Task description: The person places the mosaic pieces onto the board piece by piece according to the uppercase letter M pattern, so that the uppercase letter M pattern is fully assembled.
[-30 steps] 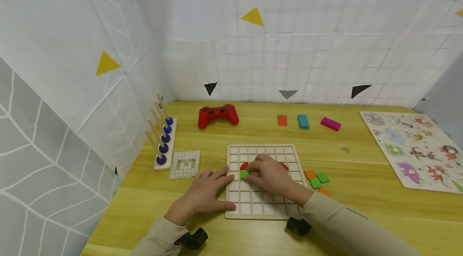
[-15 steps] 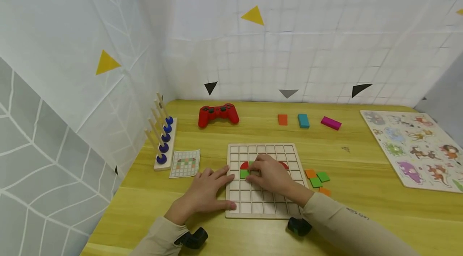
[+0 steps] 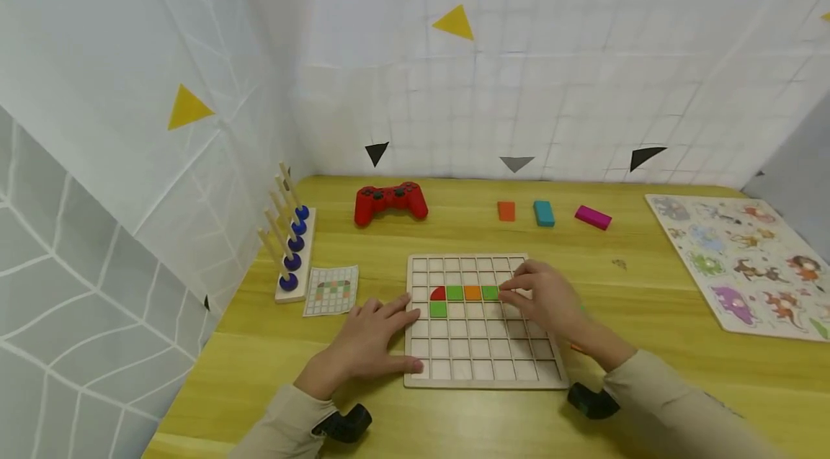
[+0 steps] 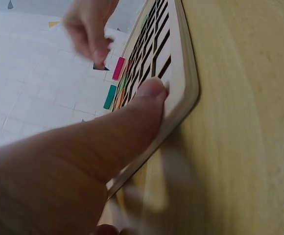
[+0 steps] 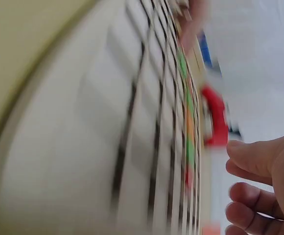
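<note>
My left hand (image 3: 366,344) rests along the left edge of a wooden grid board (image 3: 455,371), fingertips and thumb (image 4: 151,90) on its frame. In one row lie a red quarter-round tile (image 3: 438,294), a green tile (image 3: 455,292), an orange tile (image 3: 472,292) and another green tile (image 3: 491,292). Below the red one sits a further green tile (image 3: 438,309). Over the board's right side is my right hand (image 3: 551,304), which hides cells there; a second red tile (image 5: 187,178) shows in the right wrist view. No piece is visible between its loosely bent fingers.
Loose tiles, one orange (image 3: 579,349), lie right of the board, mostly behind my right hand. A pattern card (image 3: 332,291) and peg stand (image 3: 295,257) are left. Behind are a red game controller (image 3: 390,203) and several blocks. An animal puzzle (image 3: 746,264) lies far right.
My right hand has moved right across the board, off the middle of the tile row, uncovering the orange tile and a green tile. My left hand has stayed in place.
</note>
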Motion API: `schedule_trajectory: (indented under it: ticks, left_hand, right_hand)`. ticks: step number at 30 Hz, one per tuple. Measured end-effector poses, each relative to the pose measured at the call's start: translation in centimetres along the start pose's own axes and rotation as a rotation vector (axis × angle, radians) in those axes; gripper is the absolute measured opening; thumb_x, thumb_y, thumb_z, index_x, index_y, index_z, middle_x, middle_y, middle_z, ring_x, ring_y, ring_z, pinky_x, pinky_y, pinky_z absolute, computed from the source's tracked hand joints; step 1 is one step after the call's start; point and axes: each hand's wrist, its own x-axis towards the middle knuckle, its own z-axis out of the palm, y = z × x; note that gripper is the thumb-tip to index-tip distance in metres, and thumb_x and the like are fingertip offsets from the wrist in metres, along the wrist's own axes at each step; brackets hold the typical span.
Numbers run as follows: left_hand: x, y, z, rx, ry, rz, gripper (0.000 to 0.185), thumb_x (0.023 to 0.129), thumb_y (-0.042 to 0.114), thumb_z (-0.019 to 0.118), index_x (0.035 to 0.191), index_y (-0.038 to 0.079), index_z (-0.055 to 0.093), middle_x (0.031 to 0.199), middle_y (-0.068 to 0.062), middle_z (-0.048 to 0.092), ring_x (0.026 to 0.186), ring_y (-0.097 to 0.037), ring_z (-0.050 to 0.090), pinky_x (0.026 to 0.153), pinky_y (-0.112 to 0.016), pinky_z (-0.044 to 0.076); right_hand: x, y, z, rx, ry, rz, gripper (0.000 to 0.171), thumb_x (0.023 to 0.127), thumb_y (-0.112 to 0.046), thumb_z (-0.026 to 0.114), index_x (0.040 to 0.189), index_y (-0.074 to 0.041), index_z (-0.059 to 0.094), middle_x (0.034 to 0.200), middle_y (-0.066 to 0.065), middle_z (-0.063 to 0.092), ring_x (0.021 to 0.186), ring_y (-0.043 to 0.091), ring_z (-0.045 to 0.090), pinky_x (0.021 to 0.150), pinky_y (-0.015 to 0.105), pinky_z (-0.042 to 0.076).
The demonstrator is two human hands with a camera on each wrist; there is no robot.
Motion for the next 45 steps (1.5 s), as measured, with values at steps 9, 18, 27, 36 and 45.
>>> schedule_trajectory:
  ticks: [9, 18, 27, 36, 45]
  left_hand:
    - [0.6, -0.3, -0.6, -0.029, -0.014, -0.019, 0.081, 0.080, 0.066, 0.068, 0.148, 0.028, 0.046, 0.162, 0.001, 0.033, 0.126, -0.028, 0.043, 0.092, -0.047, 0.035]
    - [1.0, -0.3, -0.1, -0.037, -0.021, 0.004, 0.080, 0.081, 0.067, 0.066, 0.149, 0.029, 0.045, 0.163, 0.001, 0.030, 0.124, -0.028, 0.043, 0.090, -0.045, 0.035]
    - [1.0, -0.2, -0.4, -0.037, -0.026, -0.010, 0.080, 0.081, 0.067, 0.066, 0.148, 0.029, 0.045, 0.163, 0.001, 0.030, 0.128, -0.030, 0.042, 0.093, -0.048, 0.036]
    - [0.9, -0.1, -0.4, -0.030, -0.019, 0.006, 0.080, 0.081, 0.067, 0.065, 0.148, 0.028, 0.046, 0.162, 0.000, 0.032, 0.124, -0.029, 0.043, 0.090, -0.046, 0.036]
    - [0.9, -0.3, -0.2, -0.021, -0.018, 0.004, 0.080, 0.081, 0.068, 0.065, 0.148, 0.029, 0.046, 0.162, 0.001, 0.031, 0.123, -0.028, 0.043, 0.088, -0.044, 0.036]
  right_hand:
    - [-5.3, 7.6, -5.1, -0.032, -0.140, 0.176, 0.022, 0.086, -0.016, 0.075, 0.106, -0.007, 0.077, 0.089, 0.003, 0.064, 0.070, 0.002, 0.049, 0.060, 0.023, 0.043]
    - [-5.9, 8.1, -5.2, -0.060, -0.199, 0.131, 0.022, 0.083, -0.016, 0.078, 0.104, -0.009, 0.077, 0.092, 0.003, 0.062, 0.074, 0.005, 0.049, 0.063, 0.025, 0.042]
    - [-4.7, 6.7, -5.4, -0.219, -0.231, 0.096, 0.020, 0.081, -0.019, 0.079, 0.098, -0.009, 0.079, 0.090, 0.004, 0.064, 0.078, 0.014, 0.053, 0.066, 0.031, 0.046]
    - [-3.5, 6.5, -4.6, -0.238, -0.225, -0.001, 0.017, 0.078, -0.017, 0.082, 0.095, -0.013, 0.081, 0.089, 0.003, 0.064, 0.078, 0.016, 0.052, 0.068, 0.034, 0.048]
    - [-1.7, 6.8, -4.4, -0.244, -0.307, 0.058, 0.027, 0.074, -0.024, 0.085, 0.094, -0.007, 0.081, 0.091, 0.008, 0.067, 0.080, 0.022, 0.057, 0.070, 0.038, 0.051]
